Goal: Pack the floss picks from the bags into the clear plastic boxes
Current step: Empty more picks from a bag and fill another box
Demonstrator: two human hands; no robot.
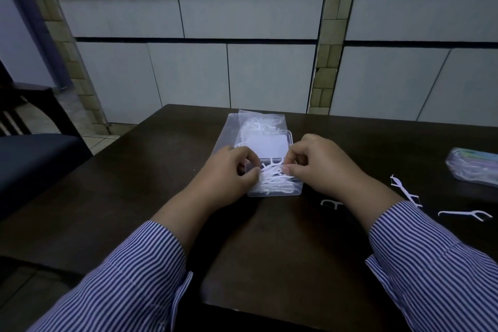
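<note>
Head view: both hands curl over the open clear plastic box (275, 191) on the dark table (161, 170), the left hand (229, 172) and right hand (320, 164) each pinching white floss picks (275, 179) lying roughly crosswise inside it. The bag (258, 124) of picks lies just behind, its long axis running away from the person; loose picks (464, 214) lie to the right, and no writing is legible

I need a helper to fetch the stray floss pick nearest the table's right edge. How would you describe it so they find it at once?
Start at the dark table and go right of the person's right hand, below the filled plastic pack. Three loose white picks lie there. Yours is the rightmost floss pick, lying nearly level and alone, its forked head pointing right.
</note>
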